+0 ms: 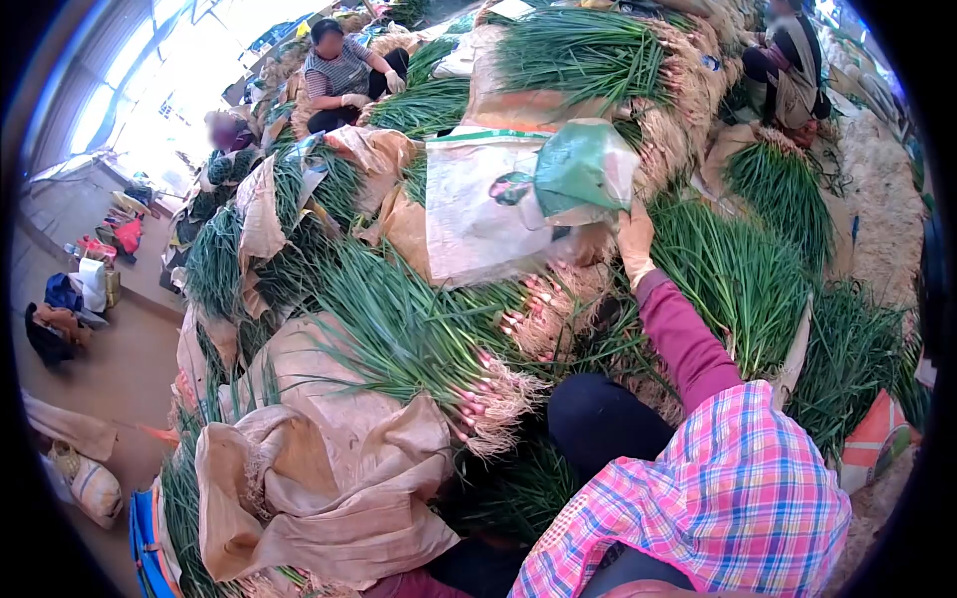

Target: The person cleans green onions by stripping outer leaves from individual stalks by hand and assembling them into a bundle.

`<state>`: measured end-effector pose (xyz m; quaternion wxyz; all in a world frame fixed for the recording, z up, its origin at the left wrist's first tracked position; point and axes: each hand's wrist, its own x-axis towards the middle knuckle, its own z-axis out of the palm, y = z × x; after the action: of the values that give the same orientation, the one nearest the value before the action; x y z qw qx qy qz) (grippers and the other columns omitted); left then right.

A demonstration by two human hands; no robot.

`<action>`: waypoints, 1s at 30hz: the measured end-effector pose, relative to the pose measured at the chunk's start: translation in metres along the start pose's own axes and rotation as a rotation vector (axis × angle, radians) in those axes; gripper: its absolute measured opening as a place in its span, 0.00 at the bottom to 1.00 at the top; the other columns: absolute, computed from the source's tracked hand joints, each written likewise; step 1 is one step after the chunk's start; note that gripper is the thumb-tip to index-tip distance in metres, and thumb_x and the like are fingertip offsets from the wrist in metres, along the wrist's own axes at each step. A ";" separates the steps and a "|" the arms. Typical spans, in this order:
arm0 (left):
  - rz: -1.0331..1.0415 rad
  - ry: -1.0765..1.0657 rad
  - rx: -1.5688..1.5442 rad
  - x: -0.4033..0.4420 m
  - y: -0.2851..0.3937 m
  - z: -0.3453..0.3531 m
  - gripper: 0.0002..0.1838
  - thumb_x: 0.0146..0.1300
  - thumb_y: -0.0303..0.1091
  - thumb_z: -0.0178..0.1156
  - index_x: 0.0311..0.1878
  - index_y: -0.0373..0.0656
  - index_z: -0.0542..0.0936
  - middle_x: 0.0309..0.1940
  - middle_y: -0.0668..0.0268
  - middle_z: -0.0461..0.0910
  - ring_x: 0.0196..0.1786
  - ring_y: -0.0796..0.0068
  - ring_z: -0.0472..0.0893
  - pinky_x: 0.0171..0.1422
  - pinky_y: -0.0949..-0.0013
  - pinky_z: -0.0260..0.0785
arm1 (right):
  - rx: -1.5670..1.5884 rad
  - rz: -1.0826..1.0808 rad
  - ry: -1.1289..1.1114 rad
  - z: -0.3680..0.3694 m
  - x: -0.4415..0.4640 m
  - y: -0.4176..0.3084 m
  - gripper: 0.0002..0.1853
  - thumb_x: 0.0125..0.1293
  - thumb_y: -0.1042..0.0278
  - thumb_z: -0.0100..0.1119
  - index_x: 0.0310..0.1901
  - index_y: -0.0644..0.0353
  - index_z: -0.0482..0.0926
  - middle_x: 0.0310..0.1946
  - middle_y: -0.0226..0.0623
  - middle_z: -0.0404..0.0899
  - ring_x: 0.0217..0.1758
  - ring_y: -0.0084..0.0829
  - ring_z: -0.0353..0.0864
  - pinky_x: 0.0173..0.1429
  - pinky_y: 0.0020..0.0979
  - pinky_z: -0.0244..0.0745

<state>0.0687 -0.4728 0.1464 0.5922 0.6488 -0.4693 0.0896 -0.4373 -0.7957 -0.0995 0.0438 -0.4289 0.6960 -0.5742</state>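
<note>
My right hand [635,242], in a pale glove at the end of a maroon sleeve, grips the right edge of a white and green plastic sack [478,204]. The sack spreads over the pile in front of me, its green corner folded over. Just below it lies a bunch of green onions [538,314] with pink-white bulbs and tangled roots. Closer to me another green onion bunch [478,394] rests with its roots toward my knee. My left hand is out of sight; only a bit of maroon sleeve [414,585] shows at the bottom edge.
Crumpled beige sacking [329,478] covers onions at front left. More onion bunches [733,269] stand to my right and a large stack [583,55] lies behind. Other people sit at the back left [344,75] and back right [793,65]. Bags [90,284] lie on the floor at left.
</note>
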 end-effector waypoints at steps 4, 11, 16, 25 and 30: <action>-0.009 -0.018 -0.002 0.000 0.000 0.002 0.25 0.73 0.38 0.43 0.66 0.32 0.65 0.64 0.53 0.69 0.65 0.60 0.72 0.70 0.62 0.63 | 0.792 0.162 -0.266 -0.004 0.023 -0.085 0.13 0.70 0.66 0.51 0.51 0.61 0.78 0.31 0.34 0.80 0.26 0.27 0.76 0.34 0.28 0.73; -0.021 -0.020 -0.015 0.001 0.001 0.006 0.25 0.73 0.38 0.43 0.67 0.32 0.65 0.64 0.53 0.69 0.65 0.60 0.72 0.70 0.62 0.63 | 1.223 0.212 -0.337 -0.054 0.109 -0.201 0.16 0.74 0.53 0.46 0.34 0.53 0.77 0.24 0.24 0.75 0.18 0.17 0.66 0.21 0.21 0.61; -0.024 -0.036 -0.036 0.001 0.003 0.013 0.25 0.73 0.38 0.43 0.67 0.32 0.65 0.64 0.53 0.69 0.65 0.60 0.72 0.70 0.63 0.63 | 0.821 -0.267 -0.395 -0.123 0.160 -0.263 0.16 0.75 0.54 0.42 0.45 0.57 0.75 0.36 0.33 0.79 0.36 0.28 0.80 0.38 0.28 0.76; -0.043 -0.075 -0.068 0.002 0.007 0.015 0.24 0.73 0.37 0.43 0.67 0.32 0.64 0.64 0.53 0.69 0.65 0.60 0.71 0.70 0.63 0.63 | 0.019 -1.281 -0.093 -0.063 0.227 -0.335 0.11 0.69 0.68 0.49 0.45 0.62 0.79 0.38 0.35 0.80 0.39 0.30 0.79 0.42 0.33 0.75; -0.056 -0.095 -0.081 0.002 0.010 0.020 0.24 0.73 0.37 0.43 0.67 0.32 0.64 0.64 0.53 0.69 0.65 0.60 0.71 0.70 0.63 0.63 | -0.691 -0.933 0.075 0.099 0.251 -0.306 0.16 0.70 0.63 0.47 0.52 0.60 0.76 0.46 0.35 0.79 0.48 0.31 0.77 0.53 0.31 0.72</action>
<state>0.0539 -0.4891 0.1490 0.5975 0.6405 -0.4819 0.0231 -0.3730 -1.0250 0.2314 -0.3810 -0.6591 0.5815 -0.2869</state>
